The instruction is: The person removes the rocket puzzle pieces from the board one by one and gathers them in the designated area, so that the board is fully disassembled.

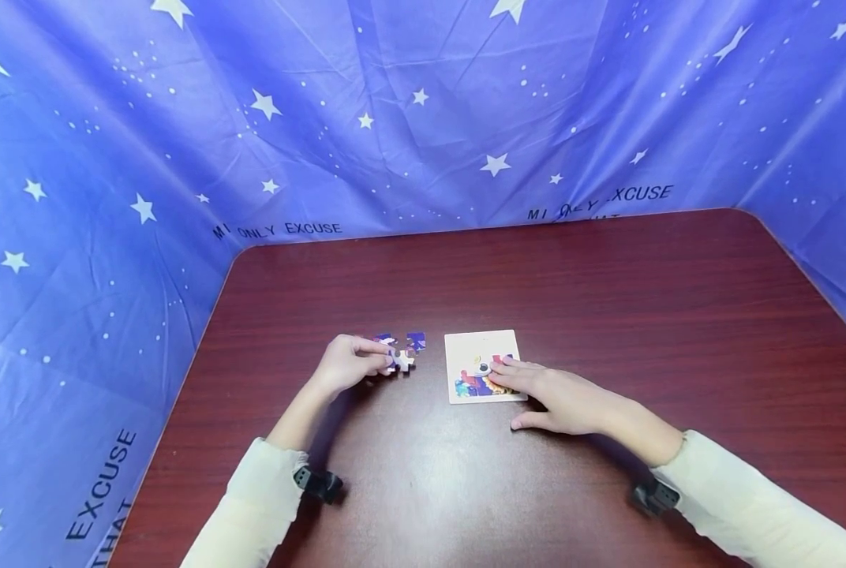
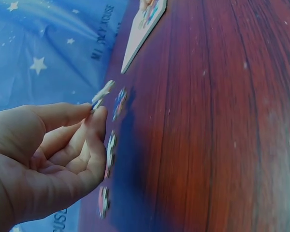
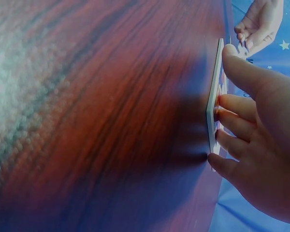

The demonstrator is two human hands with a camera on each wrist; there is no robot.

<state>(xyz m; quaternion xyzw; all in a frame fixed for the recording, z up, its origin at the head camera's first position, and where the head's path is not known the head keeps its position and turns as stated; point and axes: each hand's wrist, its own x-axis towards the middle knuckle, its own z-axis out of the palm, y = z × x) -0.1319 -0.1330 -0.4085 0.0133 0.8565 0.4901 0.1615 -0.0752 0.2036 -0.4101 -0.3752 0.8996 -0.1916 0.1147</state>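
Between thumb and fingertips my left hand (image 1: 348,364) pinches a jigsaw piece (image 1: 405,361), lifted just above the table; its pale, knobbed edge shows in the left wrist view. Beneath and around that hand lie other jigsaw pieces (image 1: 416,341), partly covered by it in the head view. To their right is a square, pale puzzle board (image 1: 463,344), its lower part filled with a colourful picture that includes an eye. My right hand (image 1: 568,400) rests its extended fingers on the board's right side, hiding some of the picture, with the thumb apart near the lower edge.
The dark red wood-grain table (image 1: 423,465) reaches back to a blue curtain (image 1: 423,142) printed with stars and lettering. Each wrist carries a small black camera, the left camera (image 1: 319,483) and the right camera (image 1: 654,497), near the pale sleeves.
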